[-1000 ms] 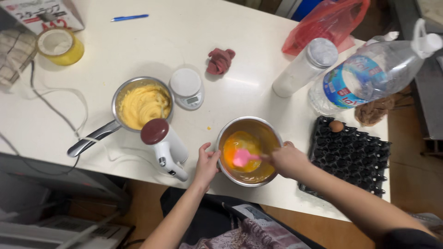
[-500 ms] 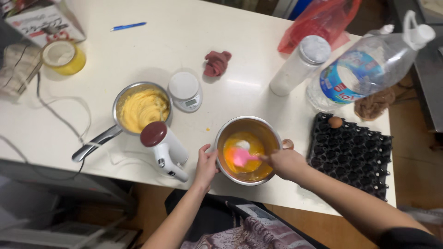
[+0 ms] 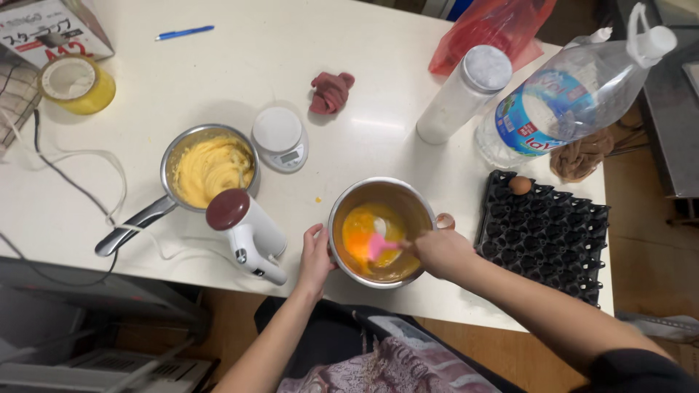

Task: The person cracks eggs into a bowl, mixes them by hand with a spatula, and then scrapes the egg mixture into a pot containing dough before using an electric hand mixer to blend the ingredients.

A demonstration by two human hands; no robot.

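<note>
Head view, bowl: the steel mixing bowl (image 3: pixel 380 231) sits at the near edge of the white table (image 3: pixel 218 80), between the hand mixer (image 3: pixel 247 231) and the black egg tray (image 3: pixel 550 233), with orange-yellow egg liquid pooled inside.

Head view, left hand: the left hand (image 3: pixel 314 256) cups the bowl's outer wall on its left side, fingers curled against the rim — most likely to brace the bowl so it does not slide.

Head view, right hand: the right hand (image 3: pixel 439 251) is closed around the handle of a pink spatula (image 3: pixel 380 246), reaching in over the right rim.

Head view, spatula axis: its long axis runs roughly left to right, blade pointing left and down into the liquid, handle hidden in the fist — a low angle that suits scraping along the bowl's bottom.

Head view, surroundings: a saucepan (image 3: pixel 207 169) of pale yellow batter stands left of the bowl, handle pointing to the near left; a small round scale (image 3: pixel 280 138) lies just beside it. One egg (image 3: pixel 520 185) rests in the tray's far corner.
</note>
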